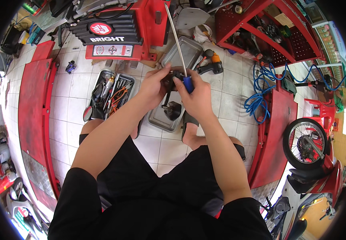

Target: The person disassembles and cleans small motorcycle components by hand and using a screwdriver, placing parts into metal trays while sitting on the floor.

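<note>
1. the room is a workshop with a pale tiled floor (pixel 67 124); long red platforms stand at nine o'clock (pixel 35 112) and between three and four o'clock (pixel 279 120).
2. at eleven o'clock is a red machine (pixel 155 24) with a black ribbed panel; between one and two o'clock stands a red cabinet (pixel 225 28) with tools and parts inside.
3. farther out, between three and four o'clock, is a spoked wheel (pixel 289 146) with a black tyre.
4. just above the centre, toward twelve o'clock, both hands work close together, over the floor and in front of the knees.
5. the left hand (pixel 153 86) grips a small dark part (pixel 177 75), much of it hidden by the fingers.
6. the right hand (pixel 199 95) is closed on the blue handle of a screwdriver (pixel 187 85), its thumb near the dark part; the long shaft points between eleven and twelve o'clock.
7. beneath the hands is a grey tray (pixel 161 122); a black piece (pixel 173 110) shows over it, though whether it rests there i cannot tell.
8. a second grey tray (pixel 193 48) sits beyond the hands, near twelve o'clock.
9. at one o'clock lies an orange and black power tool (pixel 215 64); at ten o'clock, a tool tray (pixel 105 71) crowded with hand tools.
10. a blue hose (pixel 257 103) lies coiled between two and three o'clock.
</note>
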Motion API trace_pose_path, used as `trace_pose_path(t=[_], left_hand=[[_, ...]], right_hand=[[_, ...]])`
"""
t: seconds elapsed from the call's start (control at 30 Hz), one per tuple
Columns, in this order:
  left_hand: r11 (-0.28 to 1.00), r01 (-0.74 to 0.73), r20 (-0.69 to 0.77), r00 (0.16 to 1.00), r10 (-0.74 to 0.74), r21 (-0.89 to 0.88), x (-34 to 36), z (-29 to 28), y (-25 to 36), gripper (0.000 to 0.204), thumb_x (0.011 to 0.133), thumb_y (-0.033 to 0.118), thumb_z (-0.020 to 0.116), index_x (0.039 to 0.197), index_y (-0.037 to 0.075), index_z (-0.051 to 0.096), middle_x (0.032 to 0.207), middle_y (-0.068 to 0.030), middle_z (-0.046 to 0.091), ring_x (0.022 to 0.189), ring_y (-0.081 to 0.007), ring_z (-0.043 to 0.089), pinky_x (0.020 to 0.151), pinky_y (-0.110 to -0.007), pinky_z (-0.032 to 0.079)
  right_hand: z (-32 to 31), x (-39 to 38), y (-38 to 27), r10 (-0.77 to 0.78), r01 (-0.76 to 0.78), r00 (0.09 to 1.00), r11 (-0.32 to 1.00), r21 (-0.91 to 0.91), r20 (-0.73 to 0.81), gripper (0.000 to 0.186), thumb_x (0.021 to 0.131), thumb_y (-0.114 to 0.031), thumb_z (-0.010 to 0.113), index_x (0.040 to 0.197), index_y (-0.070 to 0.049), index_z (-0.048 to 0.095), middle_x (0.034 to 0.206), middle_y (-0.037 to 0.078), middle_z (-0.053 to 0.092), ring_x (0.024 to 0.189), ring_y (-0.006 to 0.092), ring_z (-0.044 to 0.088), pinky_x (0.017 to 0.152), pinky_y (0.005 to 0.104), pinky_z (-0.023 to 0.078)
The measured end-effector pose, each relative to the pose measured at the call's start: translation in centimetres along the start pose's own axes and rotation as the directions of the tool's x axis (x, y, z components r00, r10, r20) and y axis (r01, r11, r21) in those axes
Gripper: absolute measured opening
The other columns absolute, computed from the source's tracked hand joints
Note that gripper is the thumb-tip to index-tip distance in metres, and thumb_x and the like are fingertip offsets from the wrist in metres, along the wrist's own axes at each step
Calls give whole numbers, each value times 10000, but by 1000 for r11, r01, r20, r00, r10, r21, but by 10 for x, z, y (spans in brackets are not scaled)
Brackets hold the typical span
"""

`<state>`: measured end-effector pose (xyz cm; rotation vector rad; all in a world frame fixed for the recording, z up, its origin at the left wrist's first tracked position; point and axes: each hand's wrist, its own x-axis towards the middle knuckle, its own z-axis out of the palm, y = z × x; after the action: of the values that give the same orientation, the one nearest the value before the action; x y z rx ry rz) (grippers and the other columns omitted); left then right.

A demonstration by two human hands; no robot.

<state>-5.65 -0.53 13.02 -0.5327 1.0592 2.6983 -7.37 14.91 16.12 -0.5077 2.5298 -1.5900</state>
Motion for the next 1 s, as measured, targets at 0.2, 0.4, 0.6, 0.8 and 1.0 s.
trace_pose_path(t=[0.2, 0.4, 0.6, 0.8, 1.0], left_hand=[[996, -84, 40, 996, 83, 16, 2, 1, -11, 375, 990, 271, 589, 1157, -62, 624, 1049, -127, 678, 936, -202, 662, 810, -362, 555], [984, -171, -30, 985, 173, 51, -1, 2, -16, 345, 967, 224, 632, 1165, -59, 630, 1055, -107, 677, 908, -181, 662, 774, -346, 564], [984, -140, -12, 990, 140, -110, -6, 4, -19, 318, 959, 180, 636, 1217, -5, 622, 1107, -102, 665, 962, -198, 651, 821, -365, 555], [978, -125, -74, 991, 114, -167, -5, -3, -24, 319, 943, 166, 656, 1217, 14, 597, 1109, -99, 666, 972, -202, 646, 835, -365, 547], [982, -106, -154, 985, 83, -154, -4, -2, -24, 309, 941, 168, 661, 1204, 24, 588, 1100, -100, 665, 941, -203, 655, 807, -369, 555]], right_hand=[[-6, 2, -5, 27, -28, 1000, 999, 33, 13, 338, 905, -176, 688, 1133, 57, 599, 738, 159, 692, 694, 236, 729, 614, 321, 541], [0, 0, 0, -19, 21, 999, 999, 36, -40, 327, 908, -202, 687, 1128, 27, 608, 727, 139, 692, 680, 235, 721, 609, 320, 530], [0, 4, 8, 35, -34, 999, 997, 63, -25, 376, 901, -227, 710, 1147, 37, 606, 679, 71, 678, 492, 111, 584, 460, 268, 448], [-2, 4, 1, 85, -86, 996, 995, 57, 31, 354, 904, -238, 684, 1074, 64, 610, 707, 159, 684, 663, 272, 701, 620, 348, 521], [-1, 4, 2, 74, -75, 997, 995, 65, 19, 347, 899, -224, 690, 1063, 71, 610, 710, 163, 682, 660, 273, 697, 622, 350, 522]])
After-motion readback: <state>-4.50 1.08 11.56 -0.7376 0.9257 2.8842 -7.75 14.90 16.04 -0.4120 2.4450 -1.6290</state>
